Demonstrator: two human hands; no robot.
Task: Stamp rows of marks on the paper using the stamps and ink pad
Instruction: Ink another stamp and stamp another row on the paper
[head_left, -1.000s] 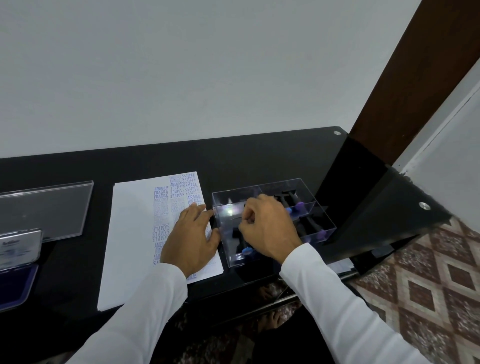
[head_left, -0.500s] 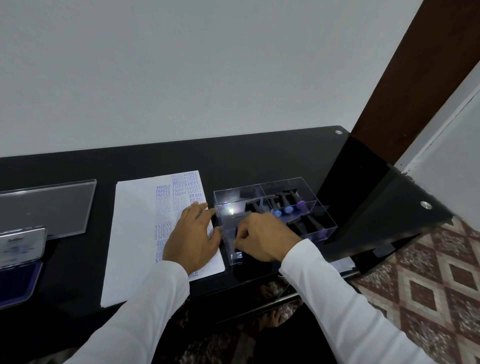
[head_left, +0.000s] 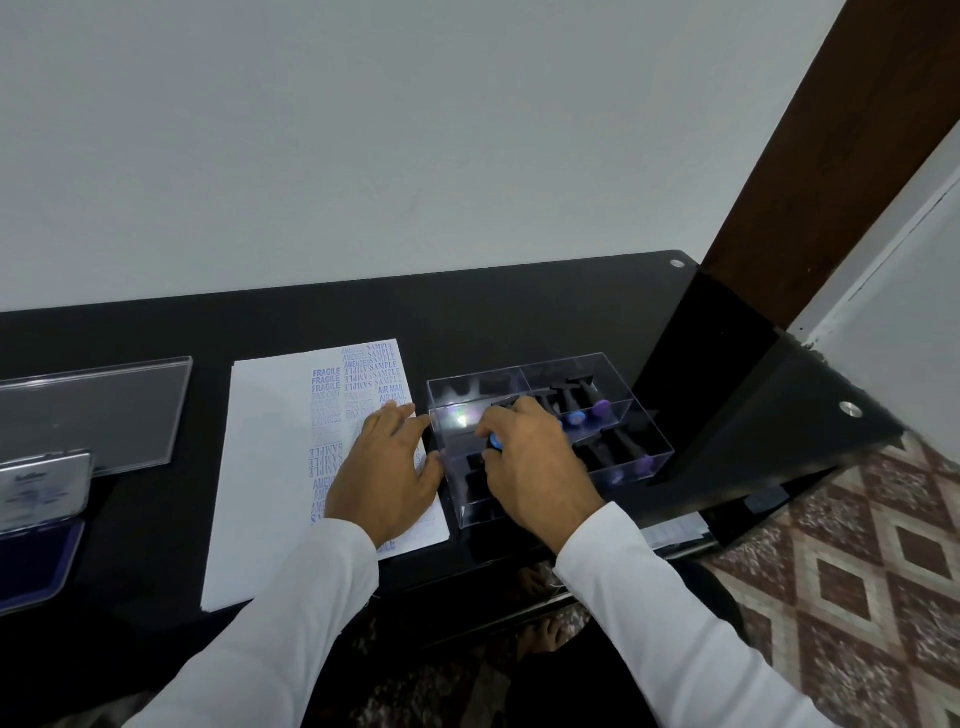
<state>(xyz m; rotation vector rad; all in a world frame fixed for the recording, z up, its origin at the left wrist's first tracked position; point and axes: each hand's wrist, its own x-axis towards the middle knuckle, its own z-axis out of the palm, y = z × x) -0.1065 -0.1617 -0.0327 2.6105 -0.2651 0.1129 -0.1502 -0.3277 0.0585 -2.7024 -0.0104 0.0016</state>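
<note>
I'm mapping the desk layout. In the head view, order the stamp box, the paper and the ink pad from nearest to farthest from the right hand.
1. Stamp box: the right hand reaches into it.
2. Paper: just left of the box, under the left hand.
3. Ink pad: far left edge of the desk.

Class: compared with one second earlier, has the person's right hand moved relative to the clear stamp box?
Yes. The right hand has drawn back toward the near end of the clear stamp box, now pinching a blue-capped stamp; the far stamps are uncovered.

Left hand (head_left: 384, 467) flat on stamped paper (head_left: 270, 467); right hand (head_left: 530, 462) in clear box (head_left: 644, 441), pinching blue-tipped stamp (head_left: 496, 442); ink pad (head_left: 36, 551) far left.
</note>
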